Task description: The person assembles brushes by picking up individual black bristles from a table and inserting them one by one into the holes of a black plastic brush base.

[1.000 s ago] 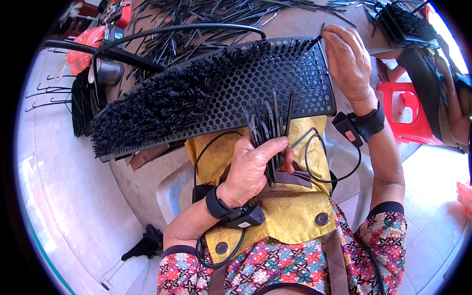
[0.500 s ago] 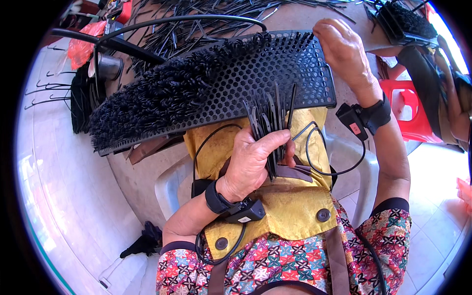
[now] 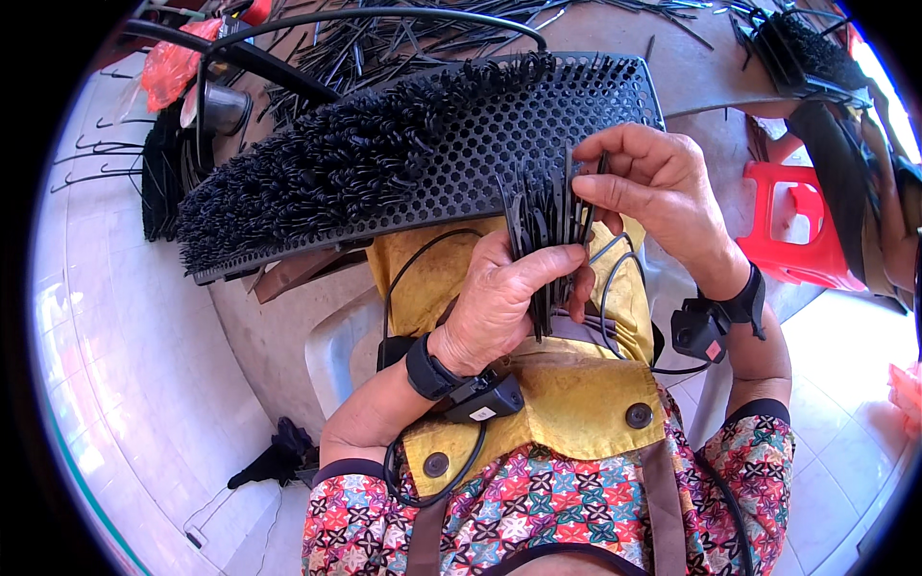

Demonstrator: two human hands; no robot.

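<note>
A bundle of thin black strips [image 3: 540, 221] stands roughly upright in my left hand [image 3: 495, 293], its thumb and fingers closed round it above my lap. At the bundle's right side, my right hand [image 3: 663, 187] has thumb and forefinger pinched on a black strip's upper end; the other fingers are curled. Just beyond both hands lies a long black perforated panel [image 3: 471, 168], tilted across my knees. Looped black strips [image 3: 336, 158] densely cover its left and middle part and run along its far edge. Bare holes show on the right.
Loose black strips [image 3: 384, 48] are heaped on the table behind the panel. A metal can [image 3: 228, 110] and an orange plastic bag [image 3: 173, 69] sit at the far left. On the right are a red stool [image 3: 768, 230], another person's arm [image 3: 872, 192] and a second bristled panel [image 3: 816, 58].
My right hand has come down from the panel's far right corner to the bundle and now pinches at its top. My left hand keeps hold of the strips, shifted slightly right.
</note>
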